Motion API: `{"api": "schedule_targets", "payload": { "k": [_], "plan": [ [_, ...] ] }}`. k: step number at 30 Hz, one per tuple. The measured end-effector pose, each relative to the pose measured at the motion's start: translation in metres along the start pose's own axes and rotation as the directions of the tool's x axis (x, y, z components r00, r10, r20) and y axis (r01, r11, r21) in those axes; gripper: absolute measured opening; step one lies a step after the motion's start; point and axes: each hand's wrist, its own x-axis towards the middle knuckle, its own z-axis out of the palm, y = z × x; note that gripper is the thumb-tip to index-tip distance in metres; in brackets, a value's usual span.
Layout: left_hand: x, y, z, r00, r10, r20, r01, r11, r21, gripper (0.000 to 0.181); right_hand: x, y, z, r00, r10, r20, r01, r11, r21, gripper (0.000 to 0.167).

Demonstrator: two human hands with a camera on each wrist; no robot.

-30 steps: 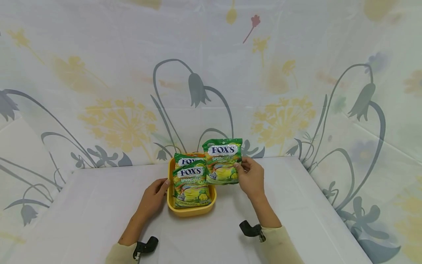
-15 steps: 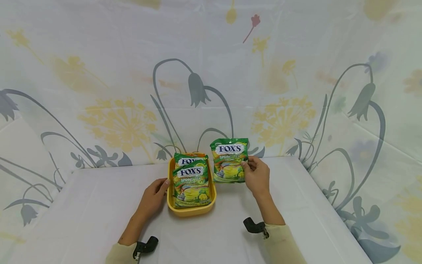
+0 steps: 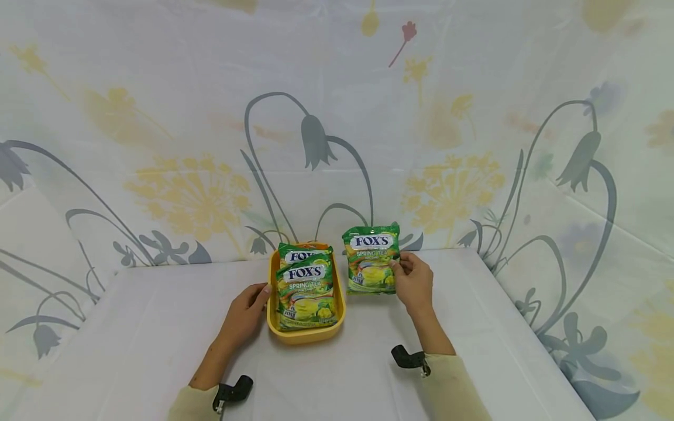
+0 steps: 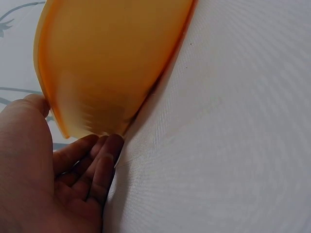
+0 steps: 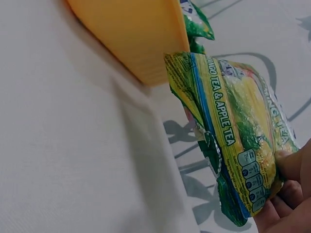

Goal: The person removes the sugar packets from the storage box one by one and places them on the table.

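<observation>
A yellow basket stands near the back of the table, with green FOX'S candy bags inside, one overlapping another. My left hand is at its left side; in the left wrist view the thumb of that hand lies on the rim and the fingers touch the wall. To the right of the basket, my right hand pinches another green FOX'S bag by its right edge. The right wrist view shows this bag between thumb and fingers of the hand, apart from the basket.
A white cloth covers the table. Behind it and at the sides hangs a pale sheet printed with flowers. Each wrist carries a black camera mount, the left one and the right one.
The bag in my right hand has moved right, away from over the basket's right rim, and lately a little lower. My left hand and the basket have stayed in place.
</observation>
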Motion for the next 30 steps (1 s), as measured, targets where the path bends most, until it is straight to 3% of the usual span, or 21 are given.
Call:
{"api": "schedule_targets", "payload": {
  "k": [12, 19, 30],
  "plan": [
    [0.000, 0.003, 0.000, 1.000, -0.001, 0.021, 0.000, 1.000, 0.021, 0.065, 0.002, 0.021, 0.016, 0.997, 0.050, 0.052, -0.047, 0.997, -0.058, 0.025],
    [0.000, 0.000, 0.000, 0.999, 0.045, 0.025, -0.045, 0.999, 0.018, 0.056, 0.002, 0.033, 0.022, 0.994, 0.080, 0.077, -0.075, 0.995, -0.060, 0.027],
    [-0.001, -0.001, -0.001, 0.999, 0.036, 0.013, -0.036, 0.999, 0.009, 0.045, 0.002, 0.039, 0.023, 0.979, 0.118, 0.165, -0.107, 0.992, -0.072, 0.038]
  ]
}}
